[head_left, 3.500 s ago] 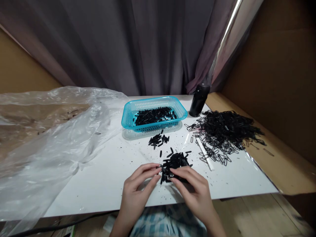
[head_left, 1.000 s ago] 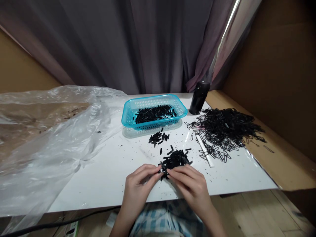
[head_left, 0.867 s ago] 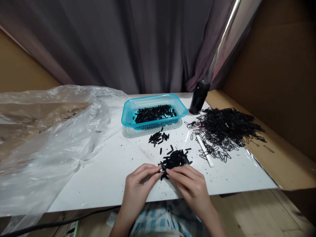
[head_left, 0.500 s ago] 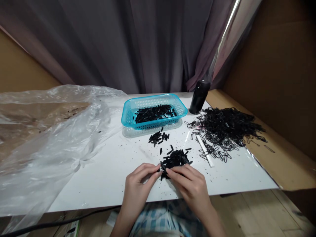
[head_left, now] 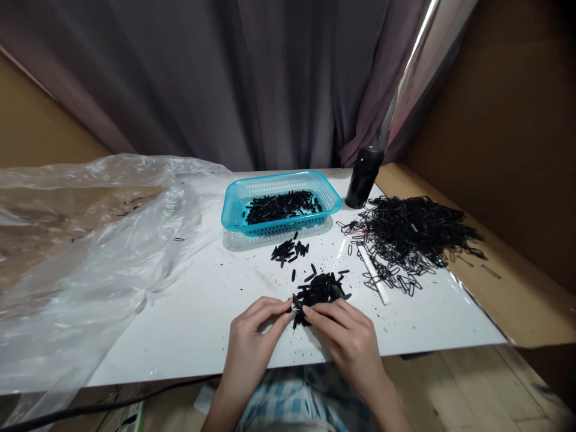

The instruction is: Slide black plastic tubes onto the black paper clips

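In front of the basket [head_left: 281, 230], the left hand [head_left: 255, 329] is pinching a small dark piece [head_left: 290, 309], seemingly by the fingertips because it is so slight. The right hand [head_left: 347, 330] is curling its fingertips in just beside it, probably to steady the same spot; whether it is gripping anything, I cannot tell. The pile [head_left: 321, 288] is lying at the fingertips, likely for easy reach. The basket's walls are presumably keeping its own pieces from scattering.

Counting: two hands are working; one basket is standing; one smaller cluster [head_left: 283, 252] is lying between basket and pile; one bottle [head_left: 363, 178] is standing just right of the basket; one heap of loops [head_left: 416, 228] is spreading farther right; one strip [head_left: 374, 275] is lying front-right of the basket. Pieces and loops are overlapping too much to count.
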`<state>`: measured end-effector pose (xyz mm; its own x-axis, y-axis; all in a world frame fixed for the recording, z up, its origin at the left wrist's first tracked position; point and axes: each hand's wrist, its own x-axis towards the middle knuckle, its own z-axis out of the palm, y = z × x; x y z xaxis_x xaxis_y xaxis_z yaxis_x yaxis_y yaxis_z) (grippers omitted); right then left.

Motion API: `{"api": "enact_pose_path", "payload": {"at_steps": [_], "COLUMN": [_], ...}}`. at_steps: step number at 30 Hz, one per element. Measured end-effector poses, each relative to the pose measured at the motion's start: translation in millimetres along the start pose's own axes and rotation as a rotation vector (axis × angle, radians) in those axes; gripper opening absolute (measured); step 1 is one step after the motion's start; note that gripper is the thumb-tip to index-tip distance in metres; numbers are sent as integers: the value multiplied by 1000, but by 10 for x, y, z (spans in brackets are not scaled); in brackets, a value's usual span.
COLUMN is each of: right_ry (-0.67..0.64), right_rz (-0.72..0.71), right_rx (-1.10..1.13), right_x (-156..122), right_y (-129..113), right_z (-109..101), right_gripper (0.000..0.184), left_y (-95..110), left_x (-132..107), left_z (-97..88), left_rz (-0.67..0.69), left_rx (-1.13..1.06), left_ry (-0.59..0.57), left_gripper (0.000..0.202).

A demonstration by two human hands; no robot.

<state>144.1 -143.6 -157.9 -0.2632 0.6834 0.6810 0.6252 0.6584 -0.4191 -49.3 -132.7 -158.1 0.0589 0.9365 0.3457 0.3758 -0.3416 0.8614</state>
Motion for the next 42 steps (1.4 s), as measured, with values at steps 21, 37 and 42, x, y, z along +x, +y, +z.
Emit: {"api": "enact_pose_path", "payload": {"at_steps": [21,37,42], "right_ry": [-76,160,147], "right_rz": [-36,279,269], "right_rx": [176,304,310], "right_x": [-25,17,17], "right_y": [-14,-80,-78], "right_z": [-39,-50,-56], "right_gripper": [31,24,23], "left_y": [68,78,78], "left_x": [8,28,16], "left_z": [2,-11,-24], "left_rz": [9,-45,-121], "left_rx": [19,43,-52], "left_ry": [-5,22,42], "left_gripper": [10,25,25]}}
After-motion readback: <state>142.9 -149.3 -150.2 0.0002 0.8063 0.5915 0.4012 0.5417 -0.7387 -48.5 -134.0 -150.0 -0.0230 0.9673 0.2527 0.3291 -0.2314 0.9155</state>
